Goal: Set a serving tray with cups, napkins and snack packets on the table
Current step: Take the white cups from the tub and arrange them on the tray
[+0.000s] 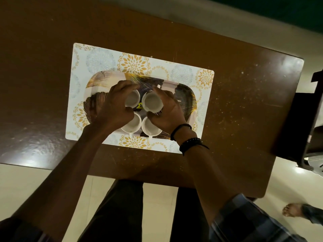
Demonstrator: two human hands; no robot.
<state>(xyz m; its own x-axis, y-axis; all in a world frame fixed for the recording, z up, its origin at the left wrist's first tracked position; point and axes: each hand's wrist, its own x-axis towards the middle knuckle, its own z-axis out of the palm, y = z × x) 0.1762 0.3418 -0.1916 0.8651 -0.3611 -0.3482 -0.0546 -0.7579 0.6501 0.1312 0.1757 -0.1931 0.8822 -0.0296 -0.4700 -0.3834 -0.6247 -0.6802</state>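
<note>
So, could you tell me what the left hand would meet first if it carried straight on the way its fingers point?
Most likely the far-left cup: the left hand already curls around its rim. Beyond lies the tray; depth is hard to judge from above.

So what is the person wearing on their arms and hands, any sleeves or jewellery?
Both forearms are bare. The right wrist carries dark bands: a thin black cord and a black beaded bracelet. A rolled-up plaid sleeve in grey and blue sits on the upper right arm. No rings are visible on the left hand or right hand.
</note>
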